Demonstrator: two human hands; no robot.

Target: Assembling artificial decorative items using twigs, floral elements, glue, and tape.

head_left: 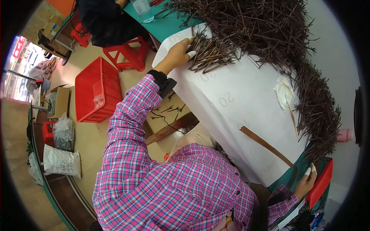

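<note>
I see my left hand (pixel 178 54) stretched far out over the white sheet (pixel 235 96) that covers the table (pixel 165 24). Its fingers (pixel 189 48) are curled and pressed together on the near edge of a small loose bunch of dark brown sticks (pixel 210 54), as if raking them off the main heap; a white cot covers one fingertip. The bunch lies on the sheet, just beside and partly touching the big pile of sticks (pixel 262 27) that fills the far side of the table and curves down along its right edge. I judge the white sheet is there so the thin dark sticks stand out and slide easily.

My right hand (pixel 305 183) is low at the near right corner, well apart from the bunch. It rests by the table's edge next to a red tray (pixel 322 183), where the tail of the pile ends. Its fingers look loosely bent, one with a white cot too, but I cannot tell whether they hold anything.

A long brown strip (pixel 266 145) lies at a slant on the sheet between my hands, and a crumpled white glove (pixel 284 92) sits near the pile's inner edge. On the floor to my left stand a red crate (pixel 94 90) and a red stool (pixel 129 54). Another person in dark clothes (pixel 104 19) sits at the table's far corner, with a clear plastic bottle (pixel 142 7) on the table close by.
</note>
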